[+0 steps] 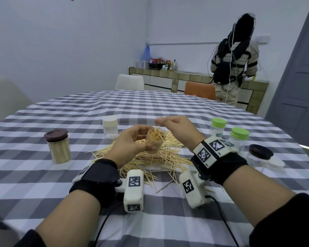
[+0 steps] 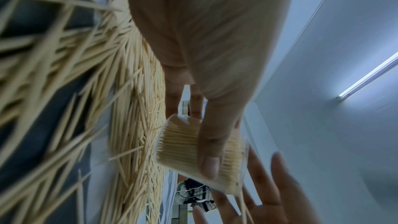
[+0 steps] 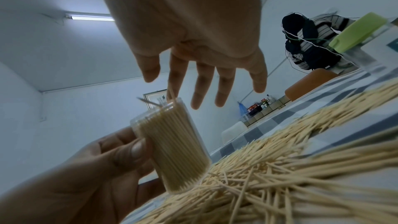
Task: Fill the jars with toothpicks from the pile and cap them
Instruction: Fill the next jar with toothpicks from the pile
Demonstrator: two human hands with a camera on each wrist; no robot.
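My left grip (image 1: pixel 130 139) is clamped round an uncapped jar (image 1: pixel 154 141) packed with toothpicks, held tilted just above the pile (image 1: pixel 150 157). My right grip (image 1: pixel 175 125) hovers over the jar mouth, fingers (image 3: pixel 202 89) spread apart, holding nothing. On the checked surface (image 1: pixel 43 184): a brown-lidded full jar (image 1: pixel 59 148) at left, green-capped jars (image 1: pixel 238 138) at right.

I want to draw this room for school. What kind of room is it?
Probably a home dining room with a kitchen corner. There is a big table with a checked tablecloth, chairs pulled up to it, and a tiled counter at the back holding bottles and boxes.
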